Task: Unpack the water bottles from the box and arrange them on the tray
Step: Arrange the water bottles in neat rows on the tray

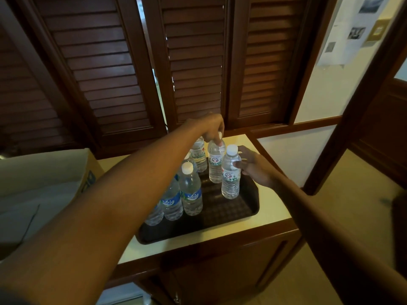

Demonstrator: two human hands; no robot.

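My left hand (212, 128) has its fingertips (219, 139) pinched over the cap of a green-labelled bottle (215, 165) that stands upright on the dark tray (242, 214); I read that as a grip on the cap. My right hand (255, 167) is spread loosely beside the next green-labelled bottle (230, 175), thumb against its shoulder and fingers fanned behind it, so it steadies the bottle without closing round it. A third bottle (199, 156) of the same kind stands just behind my left hand.

Nearer me, on the left part of the tray, a blue-labelled bottle (191, 192) stands with others of its sort (171, 201) close beside it, partly hidden by my left forearm. I cannot count them all with certainty.

My judgement is that the work is well along: at least six bottles are upright on the tray, in two loose groups. The cardboard box (44, 179) sits open at my left on the counter (275, 208); I cannot see whether any bottles remain inside.

For room, the near right part of the tray is bare, and so is its front strip. The tray's front edge lies close to the counter's front edge, and the counter's right edge drops away just beyond my right hand. The shutters (110, 73) stand behind, clear of the bottles.
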